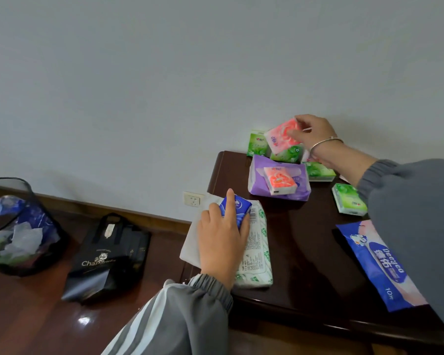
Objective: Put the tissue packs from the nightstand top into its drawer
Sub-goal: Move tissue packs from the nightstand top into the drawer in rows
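The dark wooden nightstand (305, 252) carries many tissue packs. My left hand (221, 242) grips a small blue pack (240, 207) above a long white-and-green pack (255, 249) at the left edge. My right hand (315, 133) pinches a pink pack (280, 135) lifted at the back by the wall. Several green packs (256, 144) lie there. Another pink pack (280, 179) sits on a purple pack (259, 180). A green pack (349, 199) and a large blue pack (377, 262) lie on the right. The drawer is out of sight.
On the glossy wooden floor to the left stand a black mesh wastebasket (16, 226) with rubbish and a black paper bag (108, 257). A wall socket (193, 199) sits low on the grey wall. White paper (191, 239) hangs over the nightstand's left edge.
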